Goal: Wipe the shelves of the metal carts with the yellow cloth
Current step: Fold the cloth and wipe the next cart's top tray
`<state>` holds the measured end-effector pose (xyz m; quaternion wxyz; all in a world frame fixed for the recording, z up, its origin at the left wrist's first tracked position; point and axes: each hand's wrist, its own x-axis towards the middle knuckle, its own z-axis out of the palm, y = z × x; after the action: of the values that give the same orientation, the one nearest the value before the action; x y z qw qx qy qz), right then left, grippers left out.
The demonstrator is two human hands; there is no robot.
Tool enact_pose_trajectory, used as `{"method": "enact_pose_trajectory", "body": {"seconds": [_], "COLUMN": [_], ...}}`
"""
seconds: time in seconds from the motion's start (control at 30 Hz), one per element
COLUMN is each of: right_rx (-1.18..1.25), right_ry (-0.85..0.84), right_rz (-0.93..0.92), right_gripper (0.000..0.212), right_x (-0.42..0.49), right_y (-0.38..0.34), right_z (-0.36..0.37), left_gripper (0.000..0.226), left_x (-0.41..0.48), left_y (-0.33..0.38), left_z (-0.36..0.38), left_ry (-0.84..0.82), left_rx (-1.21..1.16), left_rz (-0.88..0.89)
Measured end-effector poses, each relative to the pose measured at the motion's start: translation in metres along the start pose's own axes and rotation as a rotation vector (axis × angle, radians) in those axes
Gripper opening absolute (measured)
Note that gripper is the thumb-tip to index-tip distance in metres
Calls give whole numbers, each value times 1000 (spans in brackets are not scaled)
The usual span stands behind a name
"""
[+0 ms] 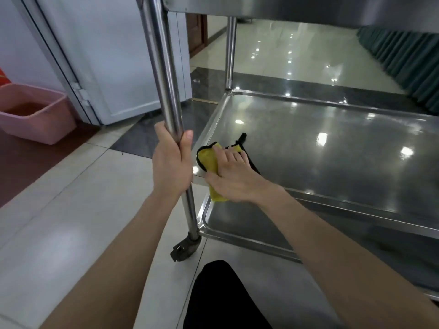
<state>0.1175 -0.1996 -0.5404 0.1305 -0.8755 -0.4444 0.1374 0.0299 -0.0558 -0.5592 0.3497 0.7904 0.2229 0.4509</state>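
A steel cart fills the right half of the view. Its middle shelf (332,143) is a shiny tray with a raised rim; a lower shelf (237,222) sits beneath it and an upper shelf (285,5) overhead. My left hand (172,165) grips the cart's near-left upright post (164,74). My right hand (231,176) presses the yellow cloth (209,157), black-edged, onto the near-left corner of the middle shelf. Part of the cloth hangs over the shelf's front rim, and my fingers lie spread on top of it.
A pink plastic bin (33,112) stands on the floor at the left beside a white door (114,58). The cart's caster (185,248) rests on pale floor tiles. My dark-clad knee (218,295) is low in view. Green pleated fabric (408,58) runs along the far right.
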Motion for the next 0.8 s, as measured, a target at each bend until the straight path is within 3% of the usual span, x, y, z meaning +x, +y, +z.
{"method": "enact_pose_trajectory", "body": {"seconds": [0.1, 0.17, 0.3, 0.37, 0.57, 0.8], "right_rx": [24, -40, -428, -475, -365, -340], "right_ry": [-175, -197, 225, 380, 507, 536], "right_rz": [-37, -83, -208, -205, -91, -166], "right_gripper": [91, 96, 81, 74, 76, 70], "right_x": [-13, -28, -35, -19, 1, -14], "right_y": [10, 27, 34, 18, -16, 6], "right_z": [-21, -25, 14, 32, 38, 36], "left_gripper": [31, 32, 32, 35, 37, 35], "left_x": [2, 3, 3, 4, 4, 0], "left_y": [-1, 1, 1, 0, 1, 2], "left_z": [-12, -16, -18, -20, -21, -14], "left_ry": [-56, -67, -77, -81, -75, -7], "left_rx": [89, 100, 72, 66, 83, 100], "left_rz": [33, 42, -5, 6, 44, 47]}}
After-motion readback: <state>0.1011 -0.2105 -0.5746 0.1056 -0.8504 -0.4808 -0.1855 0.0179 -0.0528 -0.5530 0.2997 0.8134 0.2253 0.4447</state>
